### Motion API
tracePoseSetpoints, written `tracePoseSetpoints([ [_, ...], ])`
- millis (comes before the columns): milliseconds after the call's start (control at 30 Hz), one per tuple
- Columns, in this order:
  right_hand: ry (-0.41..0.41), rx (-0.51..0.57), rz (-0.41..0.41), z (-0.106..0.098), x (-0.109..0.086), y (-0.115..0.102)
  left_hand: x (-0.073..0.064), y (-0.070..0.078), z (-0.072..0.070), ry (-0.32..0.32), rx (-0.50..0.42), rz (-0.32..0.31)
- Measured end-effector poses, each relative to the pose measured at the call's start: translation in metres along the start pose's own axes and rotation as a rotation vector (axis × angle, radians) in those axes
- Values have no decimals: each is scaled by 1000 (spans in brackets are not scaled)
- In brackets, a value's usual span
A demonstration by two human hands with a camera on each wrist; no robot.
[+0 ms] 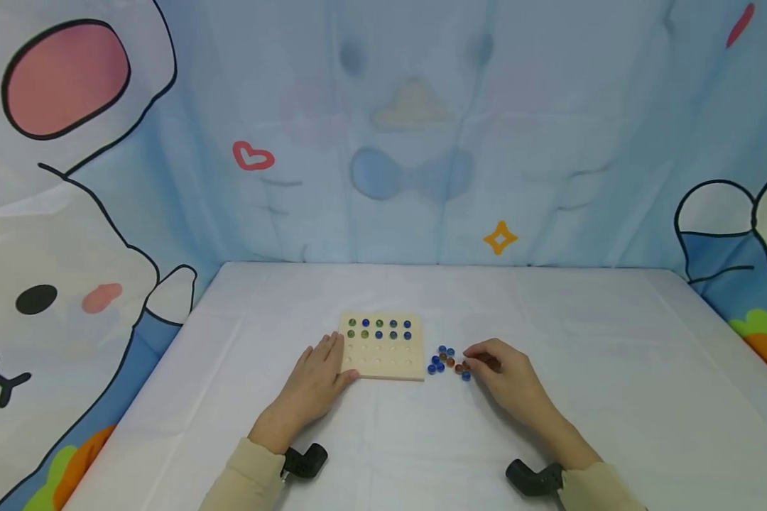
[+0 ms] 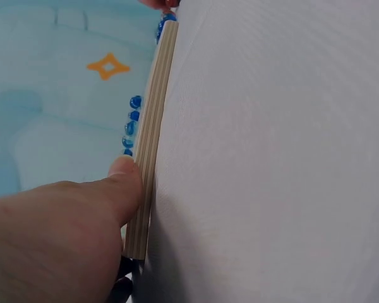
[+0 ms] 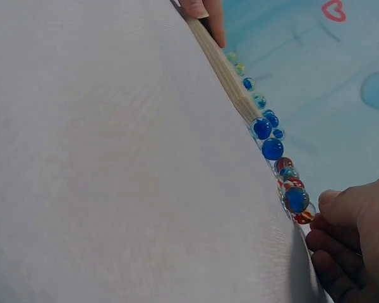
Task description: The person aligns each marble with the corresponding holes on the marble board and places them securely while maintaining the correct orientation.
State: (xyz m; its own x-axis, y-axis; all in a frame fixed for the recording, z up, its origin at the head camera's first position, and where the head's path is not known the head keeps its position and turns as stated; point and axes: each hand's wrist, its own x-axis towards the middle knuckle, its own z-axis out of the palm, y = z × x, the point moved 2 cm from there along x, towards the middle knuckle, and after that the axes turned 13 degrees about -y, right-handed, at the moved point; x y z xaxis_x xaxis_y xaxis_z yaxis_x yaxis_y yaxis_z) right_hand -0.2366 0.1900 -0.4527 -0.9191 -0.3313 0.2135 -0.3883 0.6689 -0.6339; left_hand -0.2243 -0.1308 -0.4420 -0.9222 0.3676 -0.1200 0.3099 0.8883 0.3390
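A white counter [image 1: 613, 341] spans the lower middle of the frame. Behind it hangs a blue sheet [image 1: 396, 231], a red heart [image 1: 253, 166] left of centre, an orange star [image 1: 493, 238] right of it. A cartoon animal [image 1: 57, 248] fills the left side.

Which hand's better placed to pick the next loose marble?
Right, I'd say. The right hand has its fingertips at the edge of the loose marbles; the left hand rests against the board, on its side away from them.
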Motion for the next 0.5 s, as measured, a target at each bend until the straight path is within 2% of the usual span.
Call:
tracePoseSetpoints([
  [167, 11, -12, -31, 2, 2, 2, 0, 1, -1, 12, 21, 3],
  [500, -4, 9, -28, 3, 2, 2, 1, 2, 0, 6, 18, -5],
])
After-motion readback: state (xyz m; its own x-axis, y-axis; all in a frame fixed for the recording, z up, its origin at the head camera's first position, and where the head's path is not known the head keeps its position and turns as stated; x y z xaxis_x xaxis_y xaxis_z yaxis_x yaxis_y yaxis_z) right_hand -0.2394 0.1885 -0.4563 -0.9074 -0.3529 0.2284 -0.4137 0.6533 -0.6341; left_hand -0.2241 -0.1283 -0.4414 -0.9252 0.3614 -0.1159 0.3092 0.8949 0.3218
